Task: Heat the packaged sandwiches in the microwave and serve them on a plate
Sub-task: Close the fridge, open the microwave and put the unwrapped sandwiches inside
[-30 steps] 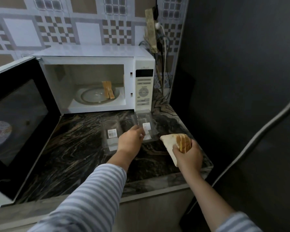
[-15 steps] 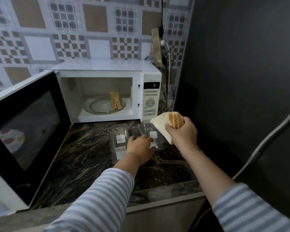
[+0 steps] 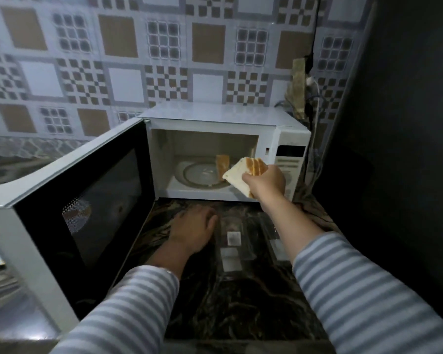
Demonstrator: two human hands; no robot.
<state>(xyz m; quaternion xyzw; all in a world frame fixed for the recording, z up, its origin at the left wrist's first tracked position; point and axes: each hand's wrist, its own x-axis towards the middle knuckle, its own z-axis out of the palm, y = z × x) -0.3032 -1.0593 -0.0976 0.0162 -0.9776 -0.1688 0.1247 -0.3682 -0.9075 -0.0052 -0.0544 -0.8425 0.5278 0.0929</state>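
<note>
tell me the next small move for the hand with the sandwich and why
Probably carry the sandwich in the right hand forward onto the glass turntable: the microwave door is open, one sandwich already sits inside, and there is bare space beside it.

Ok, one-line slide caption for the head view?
Right hand brings an unwrapped sandwich to the open microwave, where another sandwich stands on the turntable.

Patterned wall tiles [image 3: 164, 72], dark marbled countertop [image 3: 241, 307]
</note>
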